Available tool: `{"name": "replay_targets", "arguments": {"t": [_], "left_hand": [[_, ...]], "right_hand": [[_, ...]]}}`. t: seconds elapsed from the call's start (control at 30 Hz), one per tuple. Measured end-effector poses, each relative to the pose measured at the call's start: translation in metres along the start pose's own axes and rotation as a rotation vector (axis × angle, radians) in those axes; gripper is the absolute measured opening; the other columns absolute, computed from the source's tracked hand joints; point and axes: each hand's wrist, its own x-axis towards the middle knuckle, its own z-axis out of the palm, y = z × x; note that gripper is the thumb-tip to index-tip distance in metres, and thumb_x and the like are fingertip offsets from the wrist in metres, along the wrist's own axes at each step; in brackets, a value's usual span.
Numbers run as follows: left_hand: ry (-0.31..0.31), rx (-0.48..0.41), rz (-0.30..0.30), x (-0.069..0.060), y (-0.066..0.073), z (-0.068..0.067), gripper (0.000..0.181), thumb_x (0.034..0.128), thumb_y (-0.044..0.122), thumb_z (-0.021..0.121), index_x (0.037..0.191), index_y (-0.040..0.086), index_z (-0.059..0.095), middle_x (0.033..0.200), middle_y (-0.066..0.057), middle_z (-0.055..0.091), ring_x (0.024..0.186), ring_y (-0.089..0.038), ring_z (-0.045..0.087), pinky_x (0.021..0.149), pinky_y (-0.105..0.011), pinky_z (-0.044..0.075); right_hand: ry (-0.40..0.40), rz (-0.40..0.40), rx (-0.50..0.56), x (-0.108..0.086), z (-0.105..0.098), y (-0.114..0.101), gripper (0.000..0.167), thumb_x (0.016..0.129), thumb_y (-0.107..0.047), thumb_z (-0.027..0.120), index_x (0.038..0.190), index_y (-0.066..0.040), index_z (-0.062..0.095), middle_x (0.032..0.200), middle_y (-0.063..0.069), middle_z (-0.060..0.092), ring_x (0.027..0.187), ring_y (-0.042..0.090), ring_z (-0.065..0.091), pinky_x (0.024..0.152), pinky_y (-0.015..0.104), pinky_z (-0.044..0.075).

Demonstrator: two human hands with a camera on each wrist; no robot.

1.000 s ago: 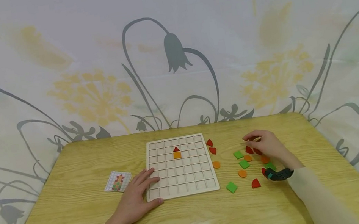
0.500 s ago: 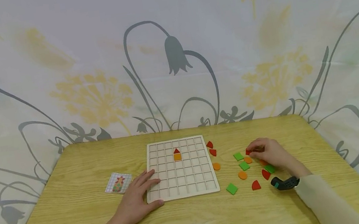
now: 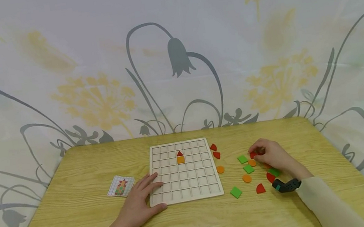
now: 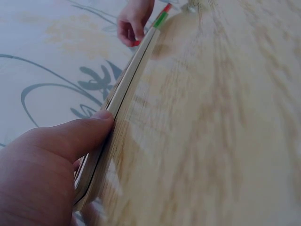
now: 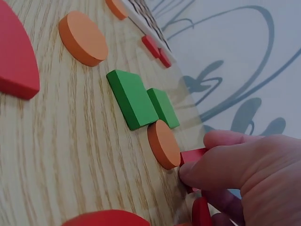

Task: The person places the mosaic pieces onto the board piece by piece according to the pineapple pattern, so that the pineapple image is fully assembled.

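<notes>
While my L hand (image 3: 138, 203) is resting, fingers spread, on the board (image 3: 193, 183), my R hand (image 3: 273, 155), hovering a sec ago, is now pinching a red pc (image 5: 191, 155) beside an orange disc (image 5: 163, 143); I'm picking, not placing.

We're seeing a glossy, wood-grained desk (image 3: 60, 219). Grid board (image 3: 189, 190): we're reading pale, matt wood. Red pieces (image 5: 16, 52), green tiles (image 5: 134, 101), orange discs (image 5: 83, 37): smooth, low sheen. We're also getting printed paper on the card (image 3: 120, 185), cloth-look backdrop (image 3: 97, 32), fabric sleeves (image 3: 323, 202), black plastic-looking wrist units (image 3: 284, 185).
</notes>
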Motion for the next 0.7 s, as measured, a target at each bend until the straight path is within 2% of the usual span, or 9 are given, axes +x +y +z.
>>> {"name": "replay_targets", "arguments": {"t": [0.3,0.53,0.7], "left_hand": [[0.008,0.005,0.012,0.000,-0.001,0.002,0.061,0.0857,0.050,0.075,0.137,0.018,0.061,0.156,-0.006,0.039,0.145,-0.037,0.029,0.106,-0.066,0.029],[0.012,0.011,0.010,0.000,-0.001,0.002,0.062,0.0847,0.049,0.076,0.136,0.018,0.061,0.156,-0.006,0.040,0.145,-0.036,0.029,0.107,-0.066,0.029],[0.007,0.013,0.004,0.000,-0.001,0.002,0.062,0.0849,0.050,0.075,0.136,0.018,0.061,0.157,-0.005,0.039,0.145,-0.036,0.028,0.107,-0.066,0.028]], "right_hand": [[0.058,-0.026,-0.036,0.001,0.002,-0.002,0.016,0.086,0.005,0.073,0.091,-0.011,0.075,0.097,0.004,0.063,0.083,0.019,0.059,0.073,0.031,0.050],[0.068,0.006,-0.032,0.002,0.002,-0.006,0.015,0.087,0.002,0.072,0.099,-0.008,0.075,0.103,0.006,0.067,0.084,0.021,0.059,0.072,0.033,0.051],[0.085,-0.024,-0.006,0.005,0.004,-0.012,0.019,0.086,0.003,0.073,0.104,-0.004,0.075,0.104,0.010,0.067,0.088,0.024,0.062,0.074,0.034,0.054]]}}
